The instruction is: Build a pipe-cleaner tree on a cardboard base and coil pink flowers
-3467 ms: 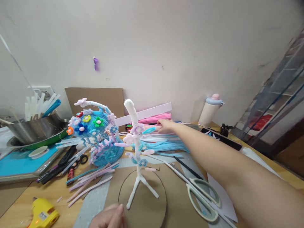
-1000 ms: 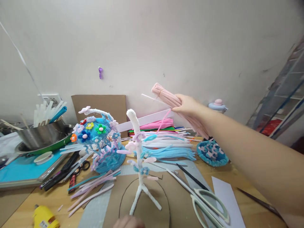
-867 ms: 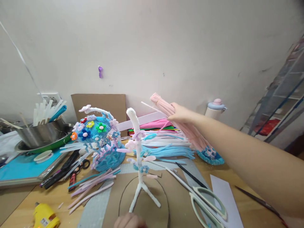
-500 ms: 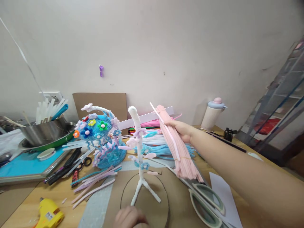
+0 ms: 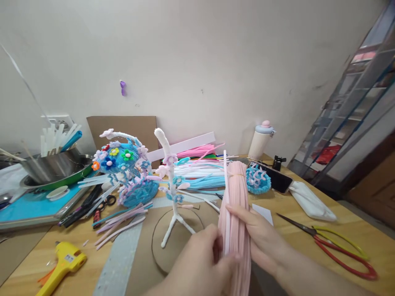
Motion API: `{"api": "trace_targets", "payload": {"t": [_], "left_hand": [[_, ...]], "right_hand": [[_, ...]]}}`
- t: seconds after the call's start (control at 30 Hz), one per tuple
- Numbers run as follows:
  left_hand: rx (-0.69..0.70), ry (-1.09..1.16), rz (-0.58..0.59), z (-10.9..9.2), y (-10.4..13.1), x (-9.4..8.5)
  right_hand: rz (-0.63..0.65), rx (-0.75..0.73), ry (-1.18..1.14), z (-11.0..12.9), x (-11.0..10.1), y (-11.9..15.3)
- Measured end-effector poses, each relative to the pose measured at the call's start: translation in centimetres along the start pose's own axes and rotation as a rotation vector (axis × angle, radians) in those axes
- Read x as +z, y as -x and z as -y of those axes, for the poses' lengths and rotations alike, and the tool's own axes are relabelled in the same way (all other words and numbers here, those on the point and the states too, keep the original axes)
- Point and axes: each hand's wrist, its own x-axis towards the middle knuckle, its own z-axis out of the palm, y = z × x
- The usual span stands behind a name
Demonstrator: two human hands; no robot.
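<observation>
A pink pipe-cleaner bundle [image 5: 237,193] is clamped upright in the right hand [image 5: 262,236] over the wooden table [image 5: 94,267]; it is touched by the left hand [image 5: 203,263] (pinch unclear). Light, soft, bendable handling is expected; mid-length holding is advised.

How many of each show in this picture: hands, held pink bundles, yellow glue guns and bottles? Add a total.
Hands, left and right: 2
Held pink bundle: 1
Yellow glue gun: 1
Bottle: 1
Total: 5
</observation>
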Motion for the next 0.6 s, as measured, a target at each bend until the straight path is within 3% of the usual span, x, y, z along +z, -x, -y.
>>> {"api": "trace_targets", "payload": {"t": [0.13,0.23,0.3,0.43,0.6], "left_hand": [[0.04,0.129,0.038,-0.4,-0.9,2.2],[-0.133,0.523,0.093,0.3,-2.0,3.3],[-0.216,0.7,0.042,0.6,-3.6,3.6],[-0.252,0.752,-0.11,0.5,-8.7,3.6],[-0.26,0.778,-0.297,0.3,-16.2,3.0]], "right_hand": [[0.022,-0.012,-0.006,0.2,-1.8,1.2],[-0.011,0.009,0.0,1.0,-3.8,1.5],[-0.061,0.022,-0.016,1.5,-5.2,1.6],[-0.124,0.05,-0.063,1.9,-7.3,2.1],[-0.14,0.024,-0.069,1.7,-8.5,3.0]]}}
